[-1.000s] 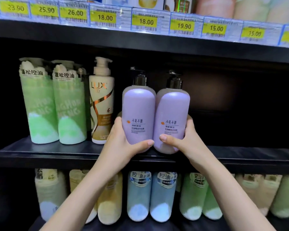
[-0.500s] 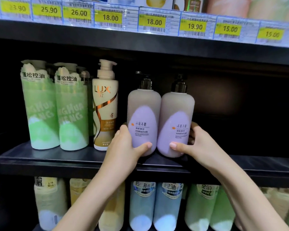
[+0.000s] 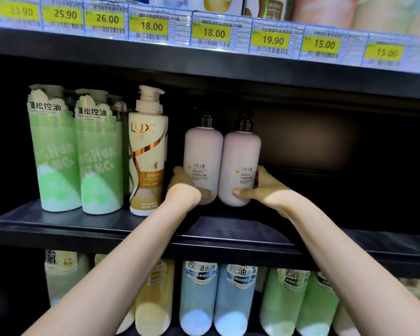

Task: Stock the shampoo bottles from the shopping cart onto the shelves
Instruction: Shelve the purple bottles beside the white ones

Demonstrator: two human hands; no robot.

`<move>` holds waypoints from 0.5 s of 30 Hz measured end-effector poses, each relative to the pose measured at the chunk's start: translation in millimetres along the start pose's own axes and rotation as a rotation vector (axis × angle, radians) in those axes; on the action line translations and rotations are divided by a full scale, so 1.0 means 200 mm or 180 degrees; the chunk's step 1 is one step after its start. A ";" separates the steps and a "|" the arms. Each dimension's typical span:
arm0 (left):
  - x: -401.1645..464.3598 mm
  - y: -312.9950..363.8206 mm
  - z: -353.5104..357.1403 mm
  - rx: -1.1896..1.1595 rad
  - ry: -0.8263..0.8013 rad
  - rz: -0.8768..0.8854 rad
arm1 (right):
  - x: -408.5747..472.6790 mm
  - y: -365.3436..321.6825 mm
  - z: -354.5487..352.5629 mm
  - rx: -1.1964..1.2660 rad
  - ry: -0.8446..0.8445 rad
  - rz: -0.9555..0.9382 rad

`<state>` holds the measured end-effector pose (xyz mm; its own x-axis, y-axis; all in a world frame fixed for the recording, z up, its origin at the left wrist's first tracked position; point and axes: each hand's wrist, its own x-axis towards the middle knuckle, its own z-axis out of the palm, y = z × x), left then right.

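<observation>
Head view: two lilac pump bottles stand upright, touching, on the middle shelf (image 3: 58,221) beside the Lux bottle (image 3: 147,161). Left hand (image 3: 184,187) grips the left bottle (image 3: 202,163), right hand (image 3: 262,187) the right bottle (image 3: 240,168), each low on its outer side; dark back wall straight ahead.

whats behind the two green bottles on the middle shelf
Behind the two green bottles, the top of at least one more bottle with the same kind of label peeks out by the LUX bottle. Its body is covered, and the shelf's dark depth hides anything further back.
</observation>
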<state>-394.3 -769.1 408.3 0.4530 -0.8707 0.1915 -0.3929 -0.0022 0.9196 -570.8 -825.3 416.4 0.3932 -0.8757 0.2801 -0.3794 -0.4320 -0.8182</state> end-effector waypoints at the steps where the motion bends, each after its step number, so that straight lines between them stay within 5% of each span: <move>1: 0.02 0.00 0.01 -0.0037 0.0046 0.0001 | 0.03 0.01 0.00 0.0005 0.0036 0.0003; 8: 0.09 -0.06 0.04 -0.0199 0.0239 0.0173 | 0.10 0.12 0.06 0.0420 0.0446 -0.0118; 15: 0.09 -0.09 0.06 0.0347 0.0253 0.0186 | 0.09 0.16 0.07 0.0229 0.0233 -0.0226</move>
<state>-387.5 -791.1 391.3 0.4869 -0.8293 0.2741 -0.5031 -0.0097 0.8642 -563.5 -852.6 387.5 0.3538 -0.8581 0.3722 -0.2906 -0.4791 -0.8282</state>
